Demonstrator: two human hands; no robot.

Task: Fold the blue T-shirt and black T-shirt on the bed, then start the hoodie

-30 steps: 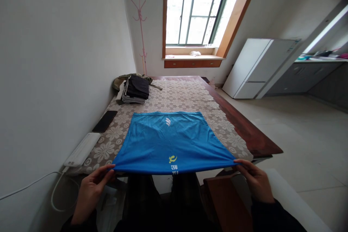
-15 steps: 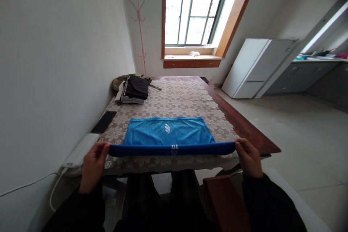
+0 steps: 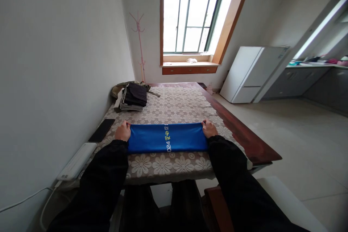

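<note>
The shirt (image 3: 167, 137) lay folded on the table (image 3: 244, 134), near its front edge; the left hand (image 3: 123, 132) sat at its left end, the right hand (image 3: 209, 129) at its right; clothes (image 3: 133, 96) were stacked behind, a phone (image 3: 102, 130) to the left.

A home, a lived-in room opening onto a kitchen. A long wooden table (image 3: 244, 134) under a lace flower-pattern cloth (image 3: 174, 105) stood against a plain white wall, carrying a pile of folded clothes (image 3: 133, 96), a folded blue garment (image 3: 167, 137), a dark phone (image 3: 102, 130) and a white power strip (image 3: 77, 161). A pink coat stand (image 3: 139, 43) stood in the corner by a wood-framed bay window (image 3: 190, 21); a white fridge (image 3: 252, 74) and grey kitchen cabinets (image 3: 312, 83) with a cluttered counter lay to the right.
</note>
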